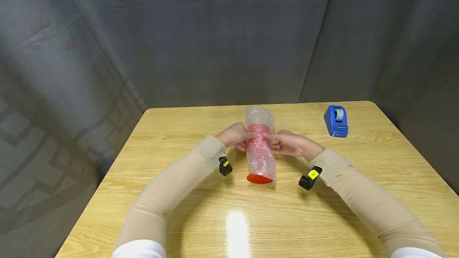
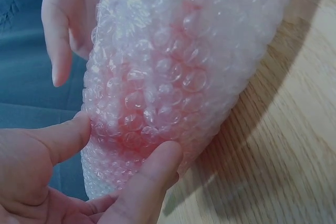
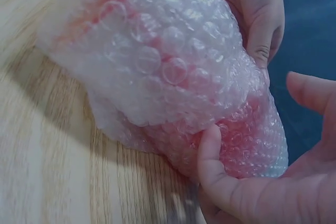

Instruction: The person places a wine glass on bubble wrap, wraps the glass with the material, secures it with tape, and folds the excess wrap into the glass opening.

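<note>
A red object rolled in clear bubble wrap [image 1: 261, 158] lies on the table, its flat red end [image 1: 259, 178] showing toward me. The wrap hides most of its shape. From the left, my left hand [image 1: 234, 134] grips the middle of the bundle; in the left wrist view its thumb and fingers [image 2: 163, 163] sit against the bubbles. On the opposite side my right hand [image 1: 289, 143] holds the same middle part. A curled digit of it presses at the edge of a wrap layer [image 3: 178, 114] in the right wrist view, while another digit stands apart from the wrap.
A blue tape dispenser [image 1: 336, 122] with a roll of clear tape stands at the back right of the wooden table [image 1: 186, 130]. Grey curtains [image 1: 229, 43] hang behind the table and along its sides.
</note>
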Tool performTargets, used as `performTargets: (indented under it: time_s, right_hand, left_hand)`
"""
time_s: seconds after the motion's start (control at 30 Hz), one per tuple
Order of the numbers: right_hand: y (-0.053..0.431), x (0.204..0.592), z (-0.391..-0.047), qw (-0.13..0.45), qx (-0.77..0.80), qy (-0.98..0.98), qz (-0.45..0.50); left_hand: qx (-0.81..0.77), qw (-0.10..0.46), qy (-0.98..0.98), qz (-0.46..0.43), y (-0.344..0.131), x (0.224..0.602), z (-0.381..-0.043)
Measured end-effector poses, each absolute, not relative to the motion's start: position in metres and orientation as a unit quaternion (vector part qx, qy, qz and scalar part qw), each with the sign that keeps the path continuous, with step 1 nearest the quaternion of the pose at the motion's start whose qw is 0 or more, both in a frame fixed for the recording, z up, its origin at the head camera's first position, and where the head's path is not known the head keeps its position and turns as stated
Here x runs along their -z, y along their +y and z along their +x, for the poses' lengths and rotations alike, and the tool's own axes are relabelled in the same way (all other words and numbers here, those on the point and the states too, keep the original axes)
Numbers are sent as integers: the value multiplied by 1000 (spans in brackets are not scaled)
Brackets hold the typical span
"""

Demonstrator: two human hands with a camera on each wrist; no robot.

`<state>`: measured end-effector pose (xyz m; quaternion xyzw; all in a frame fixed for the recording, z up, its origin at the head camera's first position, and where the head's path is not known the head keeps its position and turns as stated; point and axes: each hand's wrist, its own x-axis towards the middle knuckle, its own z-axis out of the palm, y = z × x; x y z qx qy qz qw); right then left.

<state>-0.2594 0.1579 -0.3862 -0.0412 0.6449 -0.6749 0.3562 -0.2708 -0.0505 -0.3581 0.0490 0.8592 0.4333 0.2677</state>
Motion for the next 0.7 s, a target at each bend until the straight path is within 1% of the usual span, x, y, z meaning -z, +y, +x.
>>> performTargets:
  time_s: [0.17,0.37,0.7]
  right_hand:
    - [155,388,-258,349,664,656,-82]
    - [152,389,-256,336,662,665,-86]
    - [152,388,-255,337,659,668,-78]
  left_hand:
    - [-429,266,862,52,-51,359,-271]
    - [-449,271,850,46,-52,360,-271]
    - [-506,327,798,35,-62,366,-275]
